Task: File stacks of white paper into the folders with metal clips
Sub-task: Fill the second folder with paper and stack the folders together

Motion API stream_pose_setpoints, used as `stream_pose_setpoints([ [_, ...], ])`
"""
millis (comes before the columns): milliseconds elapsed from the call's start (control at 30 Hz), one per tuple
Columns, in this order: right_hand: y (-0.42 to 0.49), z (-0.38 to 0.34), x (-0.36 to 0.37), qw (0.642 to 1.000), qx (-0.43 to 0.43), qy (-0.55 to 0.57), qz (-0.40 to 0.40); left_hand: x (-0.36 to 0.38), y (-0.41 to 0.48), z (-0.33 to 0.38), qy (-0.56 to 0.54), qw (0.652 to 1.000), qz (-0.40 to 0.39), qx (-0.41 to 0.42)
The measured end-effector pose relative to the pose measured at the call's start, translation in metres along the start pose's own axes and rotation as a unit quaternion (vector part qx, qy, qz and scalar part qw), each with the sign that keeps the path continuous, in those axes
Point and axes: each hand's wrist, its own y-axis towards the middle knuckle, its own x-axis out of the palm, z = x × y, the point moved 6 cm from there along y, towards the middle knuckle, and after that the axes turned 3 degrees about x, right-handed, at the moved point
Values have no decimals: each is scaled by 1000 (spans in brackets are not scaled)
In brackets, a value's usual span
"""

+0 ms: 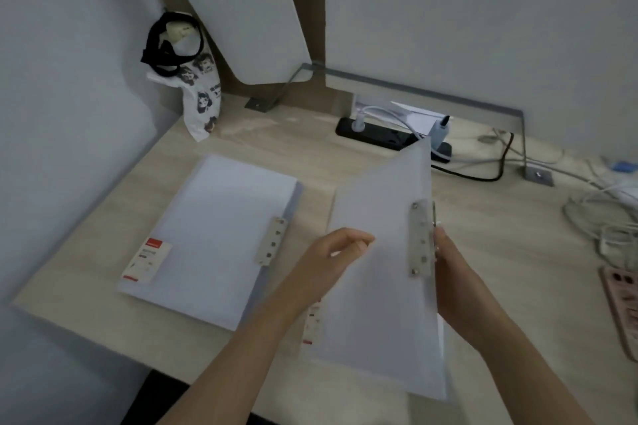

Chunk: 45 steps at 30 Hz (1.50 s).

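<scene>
A translucent white folder [379, 252] stands tilted up from the wooden desk [276, 148] in the middle. Its metal clip [421, 238] runs along the right edge. My left hand [331, 259] grips the folder's left side, thumb on the front. My right hand [455, 279] holds the right edge beside the clip, fingers partly hidden behind the folder. A second folder [214, 238], shut and filled with white paper, lies flat on the left of the desk, with its own metal clip [271, 240] and a red-and-white label [146, 260].
A black power strip [376, 136] with plugs lies at the back. Tangled white cables [607, 217] and a pink object [625, 307] crowd the right edge. A printed white bag [200, 93] with black straps leans in the left corner. Walls close in behind and on the left.
</scene>
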Motion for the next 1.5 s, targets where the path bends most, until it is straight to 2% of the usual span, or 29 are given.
stream_pose_setpoints([
  [67,-3,9,-38,995,-4,38,88,13,8,-31,53,996,47,-54],
  [167,-4,30,-89,972,26,21,232,19,8,-86,87,977,102,-167],
  [267,-1,51,-114,955,79,-53,282,23,11,-147,90,962,122,-226],
  [333,3,62,-117,949,104,-109,277,22,7,-141,85,957,140,-238],
  [467,15,75,-117,935,163,-148,279,18,3,-134,22,946,168,-276],
  [533,20,72,-120,929,165,-158,293,19,0,-129,13,947,153,-283],
  [667,23,73,-120,921,187,-131,317,20,-3,-118,33,959,126,-252],
  [767,29,75,-110,926,181,-130,305,9,-2,-102,27,972,126,-195],
  [867,34,81,-86,940,173,-115,270,-19,0,-79,13,981,130,-142],
  [967,46,85,-38,965,157,-36,207,-66,-4,-65,20,986,123,-107],
  [1200,94,80,83,993,76,-14,94,-209,-24,-89,36,969,215,-114],
  [1300,115,85,121,990,57,-35,121,-256,-25,-112,107,956,246,-122],
  [1367,128,93,139,985,61,-76,141,-273,-22,-136,136,951,233,-150],
  [1500,141,110,153,968,81,-115,209,-276,-16,-164,62,969,171,-165],
])
